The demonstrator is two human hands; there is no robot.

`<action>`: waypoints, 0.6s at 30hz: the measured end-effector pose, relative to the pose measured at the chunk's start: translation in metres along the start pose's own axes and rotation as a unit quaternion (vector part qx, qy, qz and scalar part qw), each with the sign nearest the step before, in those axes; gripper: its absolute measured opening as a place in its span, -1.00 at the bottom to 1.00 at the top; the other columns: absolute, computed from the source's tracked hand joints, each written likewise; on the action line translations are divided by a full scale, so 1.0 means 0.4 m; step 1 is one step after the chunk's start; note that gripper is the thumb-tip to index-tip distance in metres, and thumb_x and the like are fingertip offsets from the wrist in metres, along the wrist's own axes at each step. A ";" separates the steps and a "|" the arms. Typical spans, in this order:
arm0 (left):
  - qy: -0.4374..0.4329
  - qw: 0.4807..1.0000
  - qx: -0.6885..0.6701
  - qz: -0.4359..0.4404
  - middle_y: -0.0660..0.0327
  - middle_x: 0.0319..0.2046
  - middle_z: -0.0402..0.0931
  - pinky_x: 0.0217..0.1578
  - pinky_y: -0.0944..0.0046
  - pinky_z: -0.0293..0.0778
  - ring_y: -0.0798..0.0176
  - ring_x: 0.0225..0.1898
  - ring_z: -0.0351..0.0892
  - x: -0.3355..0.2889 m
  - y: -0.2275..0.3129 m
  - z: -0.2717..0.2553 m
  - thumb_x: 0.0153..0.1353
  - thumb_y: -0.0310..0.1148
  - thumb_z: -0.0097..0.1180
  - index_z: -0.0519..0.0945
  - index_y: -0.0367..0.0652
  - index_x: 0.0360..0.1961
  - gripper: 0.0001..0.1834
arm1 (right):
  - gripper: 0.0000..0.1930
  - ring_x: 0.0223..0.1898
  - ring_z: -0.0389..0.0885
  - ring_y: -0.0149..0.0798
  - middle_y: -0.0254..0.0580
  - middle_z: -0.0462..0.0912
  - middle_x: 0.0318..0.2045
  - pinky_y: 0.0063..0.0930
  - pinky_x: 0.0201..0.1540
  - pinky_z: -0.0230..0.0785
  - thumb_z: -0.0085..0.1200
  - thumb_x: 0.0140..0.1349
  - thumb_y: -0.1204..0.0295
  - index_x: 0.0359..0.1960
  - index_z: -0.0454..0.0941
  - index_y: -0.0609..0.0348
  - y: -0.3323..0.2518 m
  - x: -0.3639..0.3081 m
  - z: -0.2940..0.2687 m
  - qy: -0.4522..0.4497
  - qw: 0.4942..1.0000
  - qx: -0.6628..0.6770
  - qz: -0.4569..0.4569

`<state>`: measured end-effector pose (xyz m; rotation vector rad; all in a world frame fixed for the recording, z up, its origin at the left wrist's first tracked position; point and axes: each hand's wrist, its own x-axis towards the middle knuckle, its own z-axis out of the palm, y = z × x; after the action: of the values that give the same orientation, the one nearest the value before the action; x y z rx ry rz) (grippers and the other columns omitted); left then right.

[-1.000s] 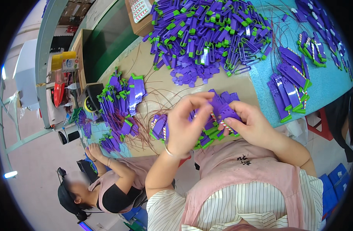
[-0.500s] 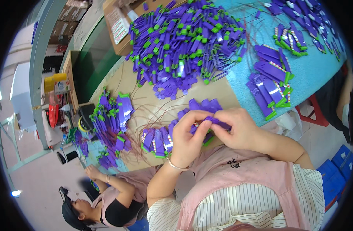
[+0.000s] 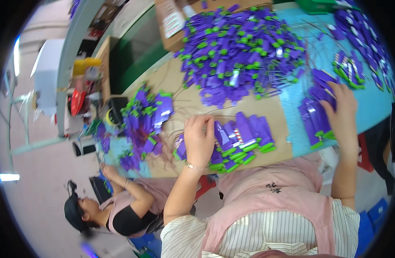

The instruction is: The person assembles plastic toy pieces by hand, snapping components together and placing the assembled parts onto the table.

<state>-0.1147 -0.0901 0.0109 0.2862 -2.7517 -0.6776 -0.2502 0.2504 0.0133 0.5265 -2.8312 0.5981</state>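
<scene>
My left hand (image 3: 199,141) is over the near middle of the table with its fingers curled in and the thumb against them. What the fingertips pinch, if anything, is too small to tell. Beside it on the right lie purple flat pieces with green ends (image 3: 245,131), overlapping in a row. My right hand (image 3: 344,107) reaches over a stack of similar purple pieces (image 3: 311,118) on the blue mat. Its thumb and fingers are apart, with purple surfaces showing between them; no piece appears lifted.
A large heap of purple-and-green pieces (image 3: 244,47) covers the far middle, against a cardboard box (image 3: 173,26). Left are another pile (image 3: 141,116) and thin reddish wires. More purple parts (image 3: 365,38) lie far right on the blue mat (image 3: 294,133). A co-worker (image 3: 128,206) sits at left.
My hands were together over a purple piece; now they are apart. The right has moved right to the stack, the left slightly left. The view has shifted too.
</scene>
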 end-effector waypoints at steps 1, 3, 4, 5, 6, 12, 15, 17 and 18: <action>0.010 1.000 0.003 0.005 0.04 -0.41 0.51 -0.20 0.06 0.38 -0.07 -0.28 0.47 0.028 -0.004 0.004 0.12 -0.53 0.15 0.57 -0.24 -0.37 -0.96 | -0.53 -0.06 0.46 0.00 -0.08 0.53 -0.15 -0.17 0.02 0.22 0.25 -0.01 0.53 0.01 0.47 0.16 0.046 -0.013 -0.014 -0.012 1.000 -0.027 0.004; 0.041 0.999 -0.007 -0.002 0.06 -0.38 0.50 -0.18 0.07 0.38 -0.05 -0.26 0.46 0.071 -0.049 0.003 0.10 -0.53 0.16 0.58 -0.23 -0.37 -0.94 | -0.49 -0.03 0.46 -0.04 -0.11 0.54 -0.12 -0.20 0.09 0.15 0.25 0.00 0.53 0.06 0.45 0.14 0.086 -0.020 -0.003 -0.033 0.999 -0.031 0.003; 0.056 0.998 0.027 -0.007 0.06 -0.36 0.50 -0.18 0.07 0.39 -0.05 -0.24 0.46 0.104 -0.067 0.012 0.08 -0.52 0.18 0.58 -0.21 -0.37 -0.93 | -0.48 -0.02 0.46 -0.07 -0.13 0.54 -0.10 -0.21 0.12 0.12 0.25 0.00 0.53 0.07 0.45 0.12 0.091 -0.018 -0.010 -0.041 0.999 -0.027 0.011; 0.073 0.995 0.065 -0.015 0.07 -0.35 0.49 -0.18 0.07 0.40 -0.04 -0.22 0.46 0.132 -0.087 0.014 0.05 -0.52 0.20 0.58 -0.20 -0.37 -0.91 | -0.53 -0.02 0.48 -0.02 -0.07 0.55 -0.08 -0.22 0.11 0.20 0.22 0.04 0.55 0.05 0.46 0.18 0.074 -0.011 -0.018 -0.063 0.997 -0.036 0.031; 0.077 0.995 0.068 -0.017 0.07 -0.35 0.49 -0.18 0.07 0.40 -0.04 -0.22 0.46 0.160 -0.107 0.016 0.05 -0.52 0.20 0.58 -0.20 -0.37 -0.91 | -0.53 -0.02 0.48 -0.02 -0.07 0.55 -0.08 -0.22 0.11 0.20 0.22 0.04 0.55 0.05 0.46 0.18 0.078 -0.012 -0.009 -0.062 0.997 -0.033 0.025; 0.081 0.984 0.139 0.073 0.09 -0.36 0.46 -0.19 0.10 0.44 -0.01 -0.21 0.47 0.241 -0.193 0.034 0.01 -0.47 0.24 0.60 -0.13 -0.31 -0.83 | -0.76 -0.37 0.57 -0.40 -0.24 0.58 -0.37 -0.55 -0.31 0.39 0.03 0.32 0.50 -0.02 0.44 0.32 -0.040 -0.024 -0.015 -0.126 0.905 0.388 0.121; 0.043 0.987 0.155 -0.012 0.12 -0.45 0.54 -0.33 0.09 0.47 0.06 -0.36 0.54 0.230 -0.167 0.014 0.04 -0.44 0.25 0.60 -0.11 -0.28 -0.82 | -0.77 -0.53 0.51 -0.46 -0.31 0.54 -0.44 -0.62 -0.51 0.34 -0.07 0.39 0.41 0.02 0.39 0.22 -0.125 -0.055 -0.014 -0.221 0.749 0.598 0.182; -0.012 0.982 0.048 -0.183 0.11 -0.45 0.58 -0.37 0.22 0.47 0.16 -0.38 0.58 0.204 -0.087 -0.014 0.11 -0.42 0.21 0.60 -0.13 -0.25 -0.84 | -0.79 -0.53 0.53 -0.43 -0.28 0.56 -0.43 -0.58 -0.52 0.37 -0.09 0.40 0.40 -0.03 0.39 0.25 -0.165 -0.068 0.006 -0.244 0.687 0.662 0.175; -0.035 0.973 -0.086 -0.211 0.15 -0.39 0.60 -0.37 0.36 0.46 0.32 -0.36 0.58 0.176 -0.064 -0.022 0.25 -0.39 0.13 0.58 -0.16 -0.18 -0.85 | -0.81 -0.52 0.55 -0.42 -0.24 0.57 -0.41 -0.56 -0.50 0.41 -0.11 0.41 0.40 -0.09 0.40 0.26 -0.180 -0.072 0.023 -0.258 0.656 0.690 0.167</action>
<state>-0.1747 -0.1342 0.0227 0.8374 -2.6929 -1.0407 -0.1973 0.1937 0.0229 0.3191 -2.2142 3.1101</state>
